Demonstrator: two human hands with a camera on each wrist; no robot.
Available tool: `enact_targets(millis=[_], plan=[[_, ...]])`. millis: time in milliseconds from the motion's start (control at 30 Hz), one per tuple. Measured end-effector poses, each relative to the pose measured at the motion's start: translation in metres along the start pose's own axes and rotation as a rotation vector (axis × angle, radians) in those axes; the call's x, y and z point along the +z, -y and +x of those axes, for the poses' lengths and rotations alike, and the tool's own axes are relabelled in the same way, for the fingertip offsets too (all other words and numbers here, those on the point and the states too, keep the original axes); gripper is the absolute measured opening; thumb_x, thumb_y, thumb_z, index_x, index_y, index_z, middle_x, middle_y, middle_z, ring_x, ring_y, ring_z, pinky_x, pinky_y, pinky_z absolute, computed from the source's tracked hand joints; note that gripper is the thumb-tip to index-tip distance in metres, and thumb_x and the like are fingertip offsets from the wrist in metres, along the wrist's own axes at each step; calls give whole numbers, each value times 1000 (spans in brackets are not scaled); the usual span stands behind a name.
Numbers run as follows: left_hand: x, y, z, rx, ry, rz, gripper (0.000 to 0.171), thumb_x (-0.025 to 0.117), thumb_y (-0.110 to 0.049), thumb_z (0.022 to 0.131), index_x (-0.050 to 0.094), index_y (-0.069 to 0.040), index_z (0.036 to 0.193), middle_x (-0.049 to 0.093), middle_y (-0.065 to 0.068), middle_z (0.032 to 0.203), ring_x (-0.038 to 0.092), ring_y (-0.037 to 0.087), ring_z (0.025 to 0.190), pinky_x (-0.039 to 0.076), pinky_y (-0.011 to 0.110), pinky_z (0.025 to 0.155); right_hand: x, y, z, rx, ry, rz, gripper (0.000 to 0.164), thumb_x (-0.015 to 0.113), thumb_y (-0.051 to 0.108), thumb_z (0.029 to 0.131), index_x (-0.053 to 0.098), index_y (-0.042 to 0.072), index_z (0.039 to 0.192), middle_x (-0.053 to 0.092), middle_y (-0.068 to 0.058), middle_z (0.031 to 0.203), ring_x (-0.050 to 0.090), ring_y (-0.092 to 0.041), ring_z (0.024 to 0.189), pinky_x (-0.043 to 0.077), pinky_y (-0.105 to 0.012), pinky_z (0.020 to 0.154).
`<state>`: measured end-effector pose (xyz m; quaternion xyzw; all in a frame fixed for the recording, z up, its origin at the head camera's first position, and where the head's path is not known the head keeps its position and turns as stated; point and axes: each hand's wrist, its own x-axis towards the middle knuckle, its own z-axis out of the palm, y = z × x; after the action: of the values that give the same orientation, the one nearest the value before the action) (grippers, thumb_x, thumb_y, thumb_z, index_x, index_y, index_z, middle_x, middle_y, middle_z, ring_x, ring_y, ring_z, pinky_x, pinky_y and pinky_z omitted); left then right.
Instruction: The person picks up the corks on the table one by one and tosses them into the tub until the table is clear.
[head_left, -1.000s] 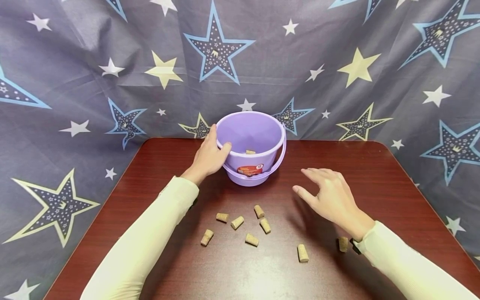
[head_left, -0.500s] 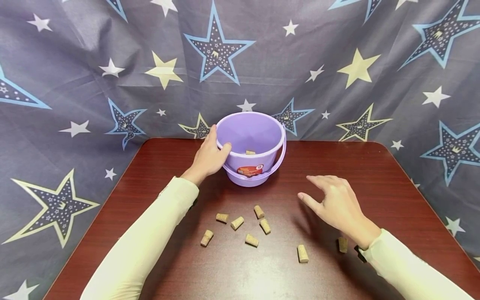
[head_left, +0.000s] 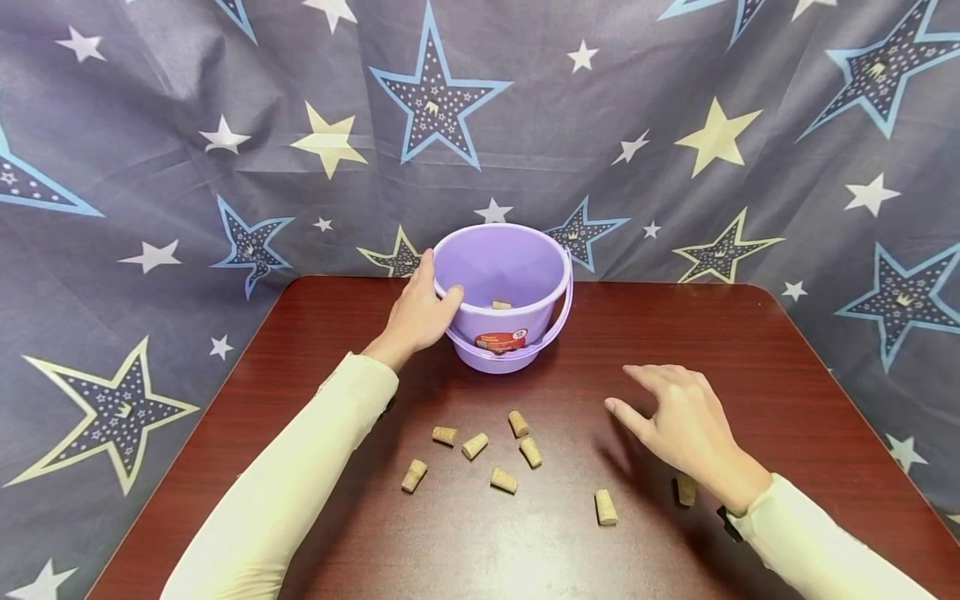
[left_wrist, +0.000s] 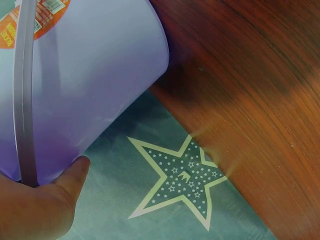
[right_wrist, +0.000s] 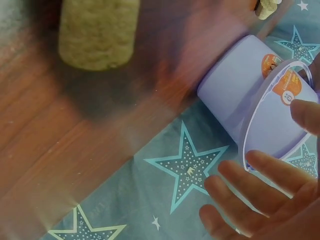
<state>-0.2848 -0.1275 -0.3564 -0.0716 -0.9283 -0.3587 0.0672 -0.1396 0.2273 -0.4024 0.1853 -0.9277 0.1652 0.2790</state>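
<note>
A purple bucket [head_left: 542, 315] stands upright near the back of the table, its handle hanging down across the front. My left hand [head_left: 418, 313] grips its left rim, thumb over the edge and fingers along the outside. In the left wrist view, a fingertip [left_wrist: 77, 172] lies against the bucket wall [left_wrist: 110, 60]. One cork [head_left: 501, 305] shows inside the bucket. My right hand [head_left: 688, 423] hovers over the table's right side, fingers spread loosely and holding nothing. Below its wrist lies a cork [head_left: 686, 490], seen large in the right wrist view; another cork [head_left: 606, 507] lies to the left.
Several more corks lie scattered at mid-table in front of the bucket, among them a cork [head_left: 414, 476] at the left and a cork [head_left: 518, 423] nearest the bucket. A grey cloth [head_left: 570, 125] with stars hangs right behind the dark red wooden table [head_left: 337, 333].
My right hand has drawn back toward me and slightly right, away from the bucket. My left hand, the bucket and the corks have stayed put.
</note>
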Motion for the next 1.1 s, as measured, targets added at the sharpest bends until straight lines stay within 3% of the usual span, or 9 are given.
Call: enact_targets(millis=[667, 933, 1100], plan=[[1, 1, 1, -1, 3, -1, 88, 49, -45, 96, 7, -11, 166, 25, 14, 167, 35, 33, 149, 33, 54, 116, -5, 0, -21, 76, 73, -74, 46, 82, 34, 77, 77, 5, 113, 75, -17, 106, 68, -38, 99, 48, -55, 87], [0, 0, 0, -7, 3, -2, 88, 49, -46, 96, 8, -12, 166, 25, 13, 168, 35, 33, 148, 34, 55, 115, -14, -1, -27, 144, 164, -148, 46, 83, 37, 76, 76, 4, 107, 74, -16, 93, 67, -41, 85, 51, -56, 75], [0, 0, 0, -8, 5, -3, 88, 49, -46, 96, 7, -13, 166, 25, 13, 168, 35, 34, 148, 33, 54, 115, -22, -2, -28, 215, 268, -175, 46, 83, 41, 77, 76, 4, 104, 73, -14, 84, 65, -38, 68, 51, -52, 57]])
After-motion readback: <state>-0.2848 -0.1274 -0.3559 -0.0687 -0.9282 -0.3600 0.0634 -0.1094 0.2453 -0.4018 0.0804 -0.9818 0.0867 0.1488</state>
